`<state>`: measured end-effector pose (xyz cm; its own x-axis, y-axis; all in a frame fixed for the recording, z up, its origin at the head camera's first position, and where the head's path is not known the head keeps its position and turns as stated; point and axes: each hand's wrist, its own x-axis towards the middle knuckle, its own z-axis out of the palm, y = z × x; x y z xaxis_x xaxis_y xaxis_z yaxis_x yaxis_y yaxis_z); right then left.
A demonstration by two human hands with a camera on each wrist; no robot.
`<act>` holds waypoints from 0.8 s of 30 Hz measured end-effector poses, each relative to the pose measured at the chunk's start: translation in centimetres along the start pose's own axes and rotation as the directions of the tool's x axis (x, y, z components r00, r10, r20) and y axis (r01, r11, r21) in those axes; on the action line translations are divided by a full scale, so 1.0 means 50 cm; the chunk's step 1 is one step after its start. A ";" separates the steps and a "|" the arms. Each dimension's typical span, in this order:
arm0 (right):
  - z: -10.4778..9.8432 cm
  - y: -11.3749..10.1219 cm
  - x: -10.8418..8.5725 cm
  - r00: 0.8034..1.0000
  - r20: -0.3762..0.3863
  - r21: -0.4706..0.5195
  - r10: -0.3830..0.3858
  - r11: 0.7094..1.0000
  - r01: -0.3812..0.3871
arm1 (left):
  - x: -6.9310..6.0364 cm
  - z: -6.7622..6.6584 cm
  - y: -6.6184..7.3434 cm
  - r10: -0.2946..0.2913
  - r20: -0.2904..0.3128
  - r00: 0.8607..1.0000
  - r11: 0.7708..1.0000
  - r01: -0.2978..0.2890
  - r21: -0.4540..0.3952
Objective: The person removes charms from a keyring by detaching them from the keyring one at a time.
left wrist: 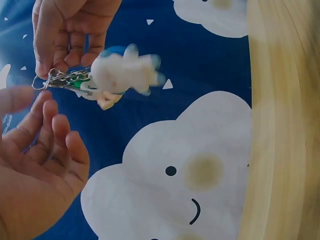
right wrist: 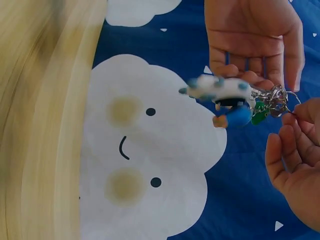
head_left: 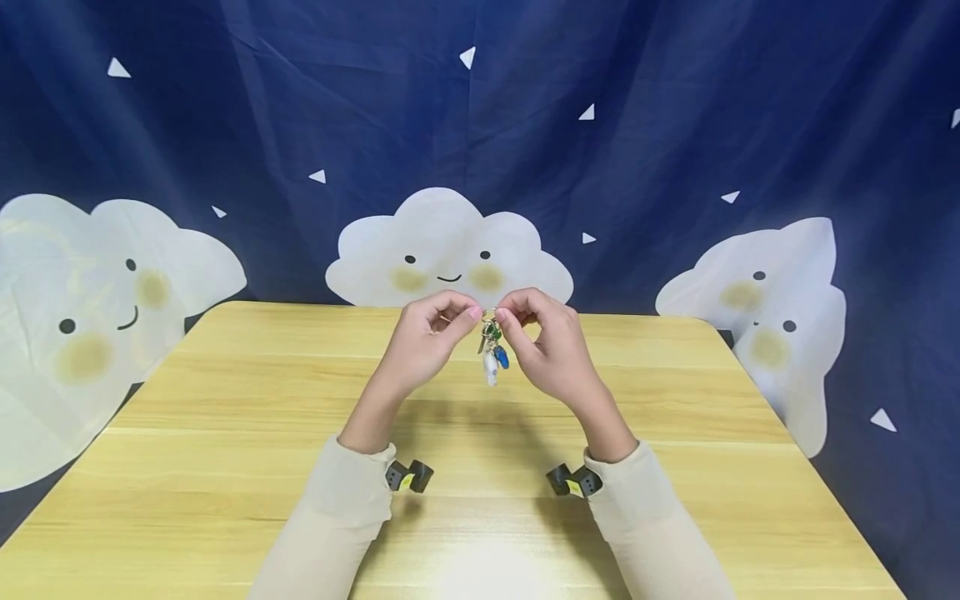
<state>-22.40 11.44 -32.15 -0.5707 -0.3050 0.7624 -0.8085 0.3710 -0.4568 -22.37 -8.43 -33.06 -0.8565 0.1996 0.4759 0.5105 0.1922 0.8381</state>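
A keychain (head_left: 491, 346) hangs between both hands above the table. At its top is a thin metal ring (left wrist: 36, 82). My left hand (head_left: 427, 342) pinches the ring from the left between thumb and forefinger; my right hand (head_left: 550, 343) pinches it from the right. Below the ring dangle silver chains (left wrist: 75, 76), a green charm (right wrist: 259, 113), a white figure with bluish tips (left wrist: 125, 70) and a blue figure (right wrist: 239, 116). The white figure is blurred in the wrist views. Flat metal pieces among the chains are too small to identify.
Below the hands lies a light wooden table (head_left: 472, 450). Behind it hangs a dark blue curtain (head_left: 390, 108) printed with smiling clouds and white triangles. A small black camera is worn at each sleeve cuff, on the left (head_left: 409, 476) and right (head_left: 574, 481).
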 end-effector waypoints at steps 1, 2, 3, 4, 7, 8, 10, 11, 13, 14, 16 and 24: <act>0.000 -0.001 0.000 1.000 -0.001 -0.001 0.000 1.000 0.000 | 0.000 0.000 0.000 0.017 0.003 1.000 1.000 -0.017 -0.001; 0.000 -0.002 0.001 1.000 0.000 -0.001 0.002 1.000 -0.002 | 0.000 0.000 0.000 0.035 0.006 0.999 0.999 -0.035 -0.003; 0.000 -0.003 0.001 1.000 0.000 0.000 0.004 1.000 -0.004 | 0.000 -0.001 -0.001 0.054 0.007 0.998 0.999 -0.054 -0.002; 0.000 -0.004 0.001 1.000 0.001 0.001 0.008 1.000 -0.008 | 0.000 -0.001 -0.001 0.075 0.007 0.997 0.997 -0.075 0.000; 0.001 -0.007 0.001 0.999 -0.001 0.024 0.033 0.999 -0.033 | 0.000 0.000 -0.003 0.132 -0.007 0.991 0.991 -0.132 0.007; 0.002 -0.007 0.000 0.999 -0.002 0.033 0.044 0.998 -0.044 | 0.000 0.001 -0.004 0.146 -0.016 0.989 0.989 -0.146 0.009; 0.002 -0.006 -0.001 0.998 -0.005 0.052 0.060 0.997 -0.059 | 0.001 0.003 -0.004 0.167 -0.040 0.985 0.986 -0.167 0.008; 0.002 -0.006 -0.001 0.998 -0.006 0.063 0.064 0.996 -0.063 | 0.002 0.004 -0.004 0.173 -0.056 0.983 0.985 -0.173 0.007; 0.003 -0.004 -0.002 0.998 -0.002 0.071 0.059 0.996 -0.058 | 0.003 0.004 -0.003 0.182 -0.090 0.979 0.983 -0.183 -0.006; 0.003 -0.003 -0.002 0.999 0.001 0.068 0.051 0.996 -0.051 | 0.003 0.003 -0.002 0.184 -0.107 0.977 0.982 -0.186 -0.016; 0.005 -0.003 -0.002 0.999 0.009 0.065 0.033 0.997 -0.034 | 0.003 0.001 0.000 0.189 -0.131 0.973 0.980 -0.196 -0.039; 0.022 -0.004 -0.004 1.000 0.014 0.065 -0.008 0.998 0.007 | 0.002 -0.003 0.007 0.166 -0.173 0.971 0.978 -0.184 -0.095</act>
<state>-22.29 10.45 -32.71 -0.5663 -0.3206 0.7593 -0.8201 0.3112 -0.4803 -22.29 -8.46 -32.70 -0.7601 0.0598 0.6470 0.6498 0.0604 0.7577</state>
